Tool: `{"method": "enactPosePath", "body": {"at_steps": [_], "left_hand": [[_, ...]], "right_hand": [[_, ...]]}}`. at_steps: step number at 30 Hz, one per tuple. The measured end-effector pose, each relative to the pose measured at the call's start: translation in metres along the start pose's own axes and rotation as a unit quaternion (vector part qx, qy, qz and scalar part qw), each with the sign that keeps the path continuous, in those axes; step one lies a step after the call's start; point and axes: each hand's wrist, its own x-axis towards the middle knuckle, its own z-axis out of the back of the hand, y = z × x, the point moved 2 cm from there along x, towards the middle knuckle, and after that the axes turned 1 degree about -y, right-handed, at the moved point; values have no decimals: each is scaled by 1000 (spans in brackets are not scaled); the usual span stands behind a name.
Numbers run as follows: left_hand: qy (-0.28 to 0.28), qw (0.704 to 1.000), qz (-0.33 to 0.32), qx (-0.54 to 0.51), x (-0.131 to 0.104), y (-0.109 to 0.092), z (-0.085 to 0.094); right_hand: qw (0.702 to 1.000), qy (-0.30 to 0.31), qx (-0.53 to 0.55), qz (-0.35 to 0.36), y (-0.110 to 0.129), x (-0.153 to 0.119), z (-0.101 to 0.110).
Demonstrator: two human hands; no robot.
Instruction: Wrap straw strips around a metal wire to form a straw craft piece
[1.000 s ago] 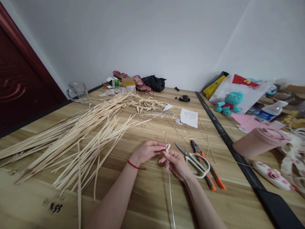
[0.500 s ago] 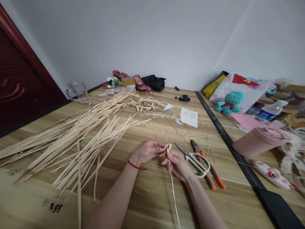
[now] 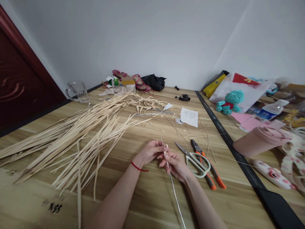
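Note:
My left hand (image 3: 152, 151), with a red cord at the wrist, pinches a small pale loop of flat strip (image 3: 166, 146) between thumb and fingers. From the right, my right hand (image 3: 175, 163) is closed around a thin silvery wire (image 3: 173, 187), just below the loop. The wire slants from above the fingertips down to the bottom edge of the view. The strip is wrapped at the wire; the fingers partly hide it. Scissors (image 3: 196, 163) with pale handles lie beside my right hand, over orange-handled pliers (image 3: 214, 173).
Long pale strips (image 3: 78, 136) spread across the table's left, with knotted pieces (image 3: 145, 103) behind them. A glass mug (image 3: 78, 91) stands at the back left. Near a paper note (image 3: 189, 117) lie loose strips. Right of the black strip are a pink roll (image 3: 257, 141) and a crocheted toy (image 3: 230, 102).
Both hands have drawn slightly together, and the loop now looks smaller and tighter. The wire's upper end has tilted to the left, its lower end swinging right.

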Motion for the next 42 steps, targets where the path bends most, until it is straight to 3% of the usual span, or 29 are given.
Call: {"method": "enactPosePath", "body": {"at_steps": [7, 13, 20, 29, 35, 42], "left_hand": [[-2, 1000, -6, 10, -2, -4, -1], [-38, 998, -20, 49, -6, -11, 6], [-8, 998, -22, 57, -9, -13, 10], [73, 992, 27, -96, -7, -14, 14], [72, 997, -18, 0, -9, -13, 11], [68, 997, -28, 15, -11, -15, 8]], "right_hand": [[1000, -11, -9, -6, 0, 0, 2], [1000, -10, -25, -11, 1, 1, 2], [999, -32, -34, 0, 4, 0, 0], [999, -51, -12, 6, 7, -1, 3], [999, -46, 5, 7, 7, -2, 3], [999, -37, 19, 7, 8, -2, 3]]}}
